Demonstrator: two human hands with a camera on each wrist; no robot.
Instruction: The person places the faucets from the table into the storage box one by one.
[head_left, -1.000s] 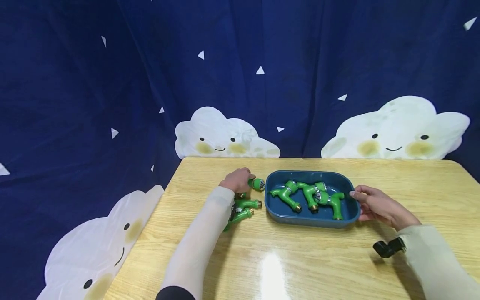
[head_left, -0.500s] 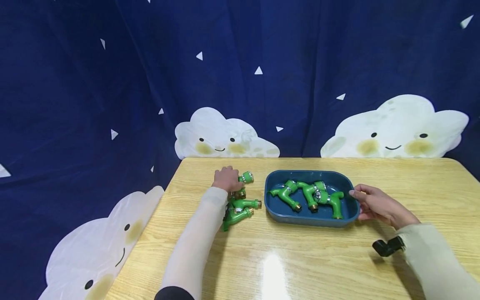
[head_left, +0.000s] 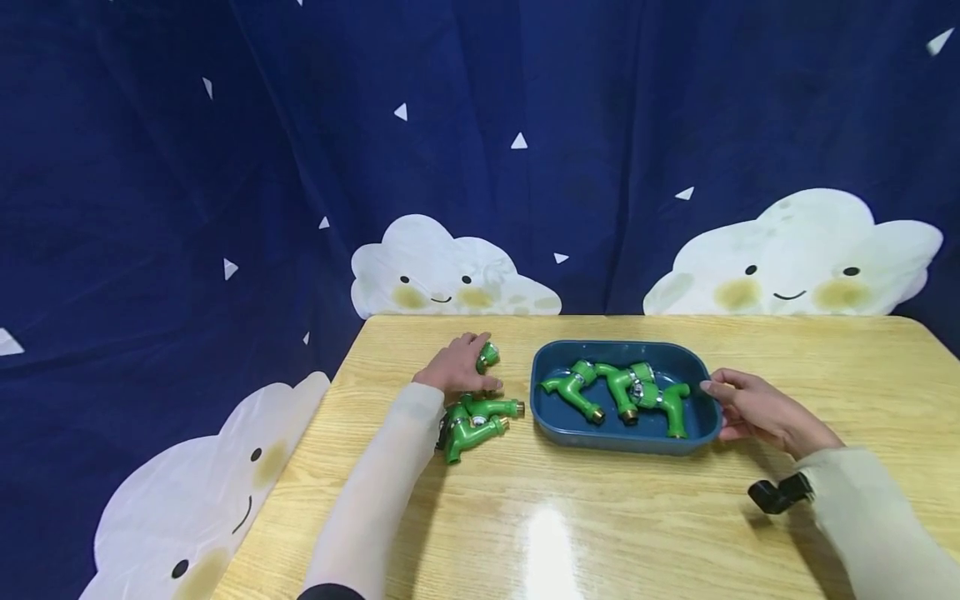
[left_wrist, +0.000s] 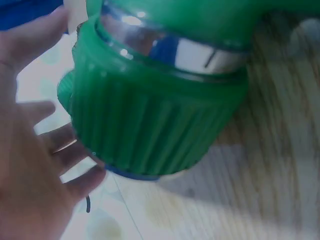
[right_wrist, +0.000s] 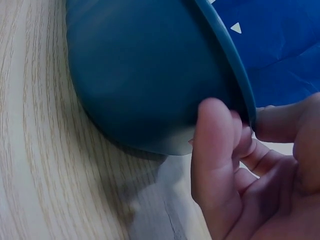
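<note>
In the head view my left hand (head_left: 453, 367) is over the left pile, thumb and fingers spread around a green tap (head_left: 488, 357) whose body it mostly hides. The left wrist view has a ribbed green tap handle (left_wrist: 155, 110) with a chrome collar close to the camera; the fingers are apart, with no grip visible. Other green taps (head_left: 472, 433) with brass ends lie just in front of that hand. My right hand (head_left: 765, 412) pinches the right rim of a dark blue plastic bin (head_left: 622, 442), thumb against fingers. Inside the bin lie three green taps (head_left: 576, 390).
Both hands work above a light wooden table (head_left: 637, 517). A narrow strip of table separates the pile from the bin. Behind stands a dark blue curtain (head_left: 465, 167) with white clouds. A small black device (head_left: 780, 493) sits at the right wrist.
My left hand has drawn back to the left, away from the bin, and its fingers have spread. The tap beside it has shifted left too. My right hand stays on the rim.
</note>
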